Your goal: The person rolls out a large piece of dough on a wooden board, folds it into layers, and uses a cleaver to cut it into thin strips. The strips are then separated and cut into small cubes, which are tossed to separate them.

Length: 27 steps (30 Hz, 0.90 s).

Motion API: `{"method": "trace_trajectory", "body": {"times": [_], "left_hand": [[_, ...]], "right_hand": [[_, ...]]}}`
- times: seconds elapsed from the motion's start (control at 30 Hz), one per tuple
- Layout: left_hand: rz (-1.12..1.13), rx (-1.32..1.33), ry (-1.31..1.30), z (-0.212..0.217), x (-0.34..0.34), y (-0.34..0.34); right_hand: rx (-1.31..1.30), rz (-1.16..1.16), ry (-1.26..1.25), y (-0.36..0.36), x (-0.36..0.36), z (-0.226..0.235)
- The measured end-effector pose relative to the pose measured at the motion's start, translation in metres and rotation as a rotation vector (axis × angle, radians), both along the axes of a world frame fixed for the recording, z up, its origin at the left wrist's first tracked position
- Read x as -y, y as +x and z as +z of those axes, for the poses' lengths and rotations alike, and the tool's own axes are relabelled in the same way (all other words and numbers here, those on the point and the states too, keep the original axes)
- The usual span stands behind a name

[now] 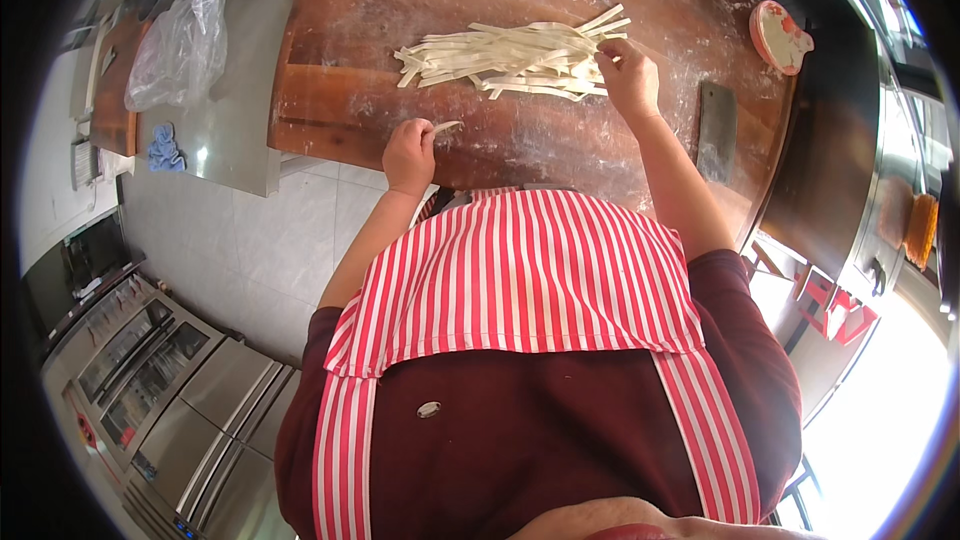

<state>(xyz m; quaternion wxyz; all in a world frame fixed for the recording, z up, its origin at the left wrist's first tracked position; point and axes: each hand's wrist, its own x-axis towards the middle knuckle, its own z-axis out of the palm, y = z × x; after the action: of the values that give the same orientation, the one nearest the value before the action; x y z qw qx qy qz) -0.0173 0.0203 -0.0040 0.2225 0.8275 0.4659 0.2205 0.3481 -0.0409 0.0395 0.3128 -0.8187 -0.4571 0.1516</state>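
A long pile of flat, pale dough noodles (510, 55) lies across the floury wooden board (340, 0). At the pile's right end, my right hand (632, 82) has its fingers closed in a pinch on noodle ends. My left hand (410, 157) is closed near the board's front edge, to the left and nearer than the pile. A short dough strip (447, 127) sticks out from between its thumb and fingers. To the right of my right forearm, a wide cleaver blade (715, 130) lies flat on the board.
A round red-and-white lidded container (781, 38) stands at the board's right edge. On the steel counter (240, 130) to the left are a clear plastic bag (185, 45) and a crumpled blue cloth (165, 148). A steel appliance (190, 390) stands at the lower left.
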Motion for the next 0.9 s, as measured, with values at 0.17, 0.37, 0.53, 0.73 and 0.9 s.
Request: {"method": "trace_trajectory", "body": {"times": [0.17, 0.37, 0.53, 0.73, 0.9], "left_hand": [[-0.112, 0.297, -0.133, 0.032, -0.011, 0.037], [-0.282, 0.395, -0.356, 0.061, -0.015, 0.097], [-0.303, 0.167, -0.146, 0.049, -0.039, 0.122], [-0.401, -0.055, 0.087, 0.026, -0.102, 0.154], [-0.421, -0.478, 0.095, 0.011, -0.1, 0.159]], "right_hand": [[-0.228, 0.201, 0.028, -0.043, -0.005, 0.017], [-0.626, 0.504, 0.01, -0.091, -0.003, 0.016], [-0.056, 0.427, -0.062, -0.06, -0.004, 0.015], [0.264, 0.379, 0.124, -0.008, -0.043, 0.018], [0.55, 0.471, -0.284, 0.012, -0.054, 0.002]]}}
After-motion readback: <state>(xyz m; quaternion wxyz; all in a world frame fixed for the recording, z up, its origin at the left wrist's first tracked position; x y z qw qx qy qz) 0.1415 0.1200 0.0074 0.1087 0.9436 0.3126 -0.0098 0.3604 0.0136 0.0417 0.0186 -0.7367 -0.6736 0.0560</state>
